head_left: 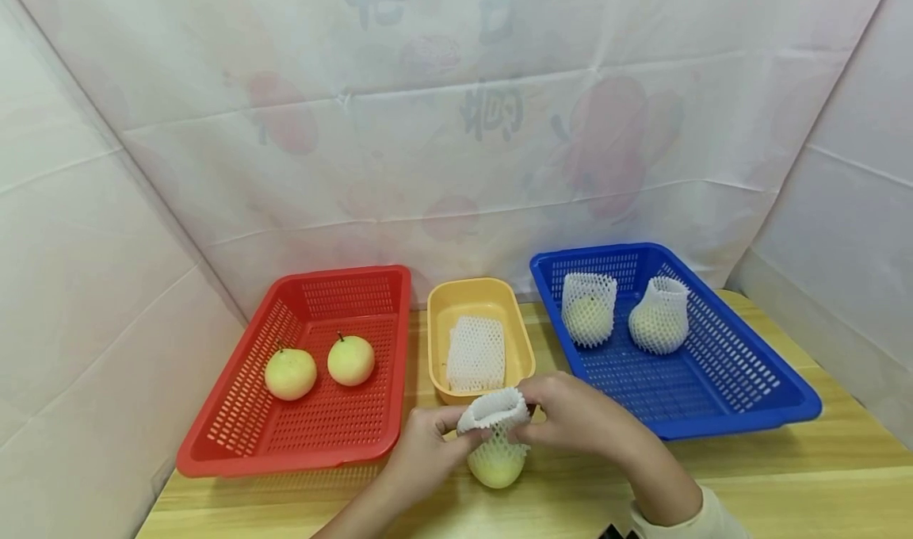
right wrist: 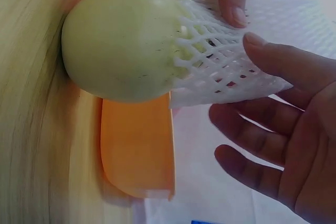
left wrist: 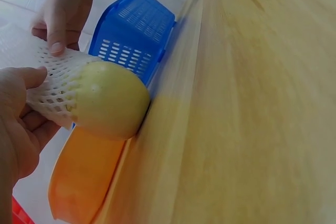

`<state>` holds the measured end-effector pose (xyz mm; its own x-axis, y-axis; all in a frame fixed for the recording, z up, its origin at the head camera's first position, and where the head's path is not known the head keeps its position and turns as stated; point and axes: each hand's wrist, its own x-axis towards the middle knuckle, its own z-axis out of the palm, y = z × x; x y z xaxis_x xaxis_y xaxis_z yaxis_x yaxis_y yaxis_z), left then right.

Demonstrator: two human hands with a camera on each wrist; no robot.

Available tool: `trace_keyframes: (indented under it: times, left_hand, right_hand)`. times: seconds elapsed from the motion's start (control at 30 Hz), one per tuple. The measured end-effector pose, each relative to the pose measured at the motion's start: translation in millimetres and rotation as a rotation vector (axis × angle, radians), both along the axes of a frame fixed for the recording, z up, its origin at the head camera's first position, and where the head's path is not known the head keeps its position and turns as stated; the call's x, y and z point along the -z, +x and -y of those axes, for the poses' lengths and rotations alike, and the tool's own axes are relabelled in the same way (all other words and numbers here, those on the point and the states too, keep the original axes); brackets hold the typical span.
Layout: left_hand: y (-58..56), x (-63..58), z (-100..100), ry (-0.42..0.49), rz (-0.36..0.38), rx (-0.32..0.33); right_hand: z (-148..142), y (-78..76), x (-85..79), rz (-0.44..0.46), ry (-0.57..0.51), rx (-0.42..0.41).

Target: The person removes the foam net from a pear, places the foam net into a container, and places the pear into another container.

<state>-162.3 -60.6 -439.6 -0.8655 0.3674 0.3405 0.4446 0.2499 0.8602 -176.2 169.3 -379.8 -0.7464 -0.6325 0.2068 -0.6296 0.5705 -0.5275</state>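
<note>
So both hands are on the same net (head_left: 492,424) down at the bottom middle of the frame. The left hand (head_left: 428,448) has its left side pinched between thumb and fingers, and the right hand (head_left: 571,412) grips the other side the same way. The net's mouth gapes upward, and its lower end sits around the top of a pear (head_left: 497,471). The bottom of that pear is bare and, going by the wrist views, rests on the tabletop (head_left: 571,495).

Just behind the hands, around the centre, there's a yellow tray (head_left: 474,297) with some flat spare nets (head_left: 476,354) in it. Over on the left, the red basket (head_left: 324,428) has two bare pears, one (head_left: 290,374) a bit left of and nearer than the other (head_left: 351,361), stems up. On the right, the blue basket (head_left: 663,392) holds two netted pears, one (head_left: 589,321) by its left wall, the other (head_left: 659,326) just beside it. Whitish cloth (head_left: 428,150) with faded prints hangs behind everything.
</note>
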Motion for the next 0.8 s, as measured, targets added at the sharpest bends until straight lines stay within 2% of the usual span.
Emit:
trace_keyframes:
  times: [0.1,0.27,0.47,0.8]
  left_hand:
    - [0.3,-0.1,-0.4,0.014,-0.015,-0.004]
    - [-0.2,-0.4,-0.4,0.048,0.002,0.027]
    - [0.4,0.1,0.0,0.028,0.026,0.035]
    - [0.8,1.2,0.1,0.066,-0.001,0.013]
  right_hand:
    - [0.3,-0.3,0.4,0.009,0.016,0.000]
    - [0.8,-0.1,1.1,-0.037,-0.003,0.002]
    - [0.1,0.7,0.2,-0.071,-0.032,-0.003]
    - [0.4,1.0,-1.2,0.008,0.008,0.011]
